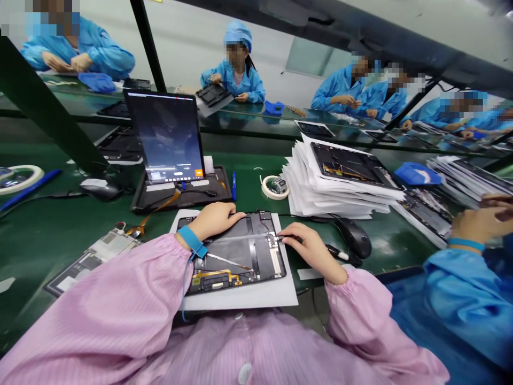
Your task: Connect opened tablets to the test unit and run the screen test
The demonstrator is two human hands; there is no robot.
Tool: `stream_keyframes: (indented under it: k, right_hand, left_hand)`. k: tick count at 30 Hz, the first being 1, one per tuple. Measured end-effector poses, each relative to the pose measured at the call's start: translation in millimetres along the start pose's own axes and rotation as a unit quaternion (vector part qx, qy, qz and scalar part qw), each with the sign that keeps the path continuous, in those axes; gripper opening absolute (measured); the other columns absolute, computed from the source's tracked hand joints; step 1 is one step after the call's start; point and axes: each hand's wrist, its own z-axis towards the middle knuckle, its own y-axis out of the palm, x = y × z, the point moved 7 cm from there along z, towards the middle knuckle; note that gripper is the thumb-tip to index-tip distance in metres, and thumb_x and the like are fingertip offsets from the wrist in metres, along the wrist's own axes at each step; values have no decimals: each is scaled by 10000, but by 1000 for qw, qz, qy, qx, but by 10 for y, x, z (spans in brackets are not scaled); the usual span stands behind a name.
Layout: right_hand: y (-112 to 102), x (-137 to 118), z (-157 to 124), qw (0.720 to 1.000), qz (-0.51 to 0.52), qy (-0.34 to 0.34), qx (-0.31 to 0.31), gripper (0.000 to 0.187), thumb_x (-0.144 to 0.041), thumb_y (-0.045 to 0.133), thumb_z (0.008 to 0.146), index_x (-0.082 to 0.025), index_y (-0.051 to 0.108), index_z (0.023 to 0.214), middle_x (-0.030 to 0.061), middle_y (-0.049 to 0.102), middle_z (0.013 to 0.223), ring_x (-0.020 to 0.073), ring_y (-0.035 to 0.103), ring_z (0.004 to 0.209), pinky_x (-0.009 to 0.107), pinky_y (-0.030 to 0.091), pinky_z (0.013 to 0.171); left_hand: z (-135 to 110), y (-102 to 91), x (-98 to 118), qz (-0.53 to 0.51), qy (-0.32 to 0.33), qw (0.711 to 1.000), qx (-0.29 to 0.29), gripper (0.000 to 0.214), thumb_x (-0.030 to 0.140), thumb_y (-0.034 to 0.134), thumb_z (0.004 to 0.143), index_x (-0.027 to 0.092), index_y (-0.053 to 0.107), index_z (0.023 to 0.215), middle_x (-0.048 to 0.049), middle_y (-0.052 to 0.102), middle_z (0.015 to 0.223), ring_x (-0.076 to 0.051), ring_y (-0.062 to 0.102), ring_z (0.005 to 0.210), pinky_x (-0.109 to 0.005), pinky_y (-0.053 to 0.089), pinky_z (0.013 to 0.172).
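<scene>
An opened tablet back panel (pixel 240 251) lies on a white sheet (pixel 256 297) in front of me on the green bench. My left hand (pixel 214 218) rests curled on the panel's top left edge, fingers pressed down on it. My right hand (pixel 308 247) is at the panel's right edge, fingers pinched on a thin clear strip (pixel 244 237) that stretches left across the panel. A blue wrist strap (pixel 192 241) circles my left wrist.
A lit tablet (pixel 166 136) stands upright in a black tray (pixel 182 195). A tape roll (pixel 274 187), a stack of panels on white sheets (pixel 340 176) and a black mouse (pixel 355 238) lie to the right. A co-worker's blue sleeve (pixel 460 299) is at right; others sit across.
</scene>
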Motion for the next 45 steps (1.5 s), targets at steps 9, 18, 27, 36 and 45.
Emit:
stream_keyframes:
  k: [9, 18, 27, 36, 45]
  right_hand:
    - [141, -328, -185, 978, -205, -41, -17, 219, -181, 420, 925, -180, 614, 1025, 80, 629, 908, 215, 585, 860, 375, 492, 783]
    - [55, -394, -201, 951, -268, -147, 44, 241, -259, 351, 948, -185, 572, 1011, 96, 607, 909, 219, 588, 826, 354, 490, 734]
    - [-6, -159, -207, 988, -147, -50, -4, 385, -392, 480, 910, -200, 506, 1243, 82, 652, 957, 199, 639, 839, 335, 536, 741]
    - [2, -252, -310, 984, -147, -98, 2, 272, -248, 421, 948, -229, 656, 1083, 54, 694, 939, 194, 598, 863, 365, 488, 764]
    - [40, -288, -237, 975, -191, -109, 33, 215, -265, 474, 939, -231, 667, 1026, 43, 695, 908, 198, 547, 879, 378, 386, 814]
  left_hand:
    - [-13, -58, 53, -50, 24, 998, 17, 386, 555, 493, 844, 185, 598, 814, -37, 642, 763, -178, 556, 678, -277, 361, 588]
    - [-39, -234, 354, -23, 135, 986, 91, 316, 469, 527, 868, 180, 622, 783, -62, 628, 831, -193, 548, 846, -308, 416, 776]
    - [-25, -32, 159, -108, 63, 992, -2, 383, 539, 519, 840, 169, 601, 781, -21, 634, 741, -142, 545, 657, -244, 350, 577]
    - [-31, 47, 124, -66, 39, 996, -39, 412, 568, 480, 836, 181, 599, 759, -22, 633, 741, -159, 547, 667, -258, 330, 576]
    - [-34, 48, 124, -63, 36, 997, -36, 421, 579, 473, 836, 187, 602, 751, -13, 626, 722, -153, 536, 644, -263, 306, 558]
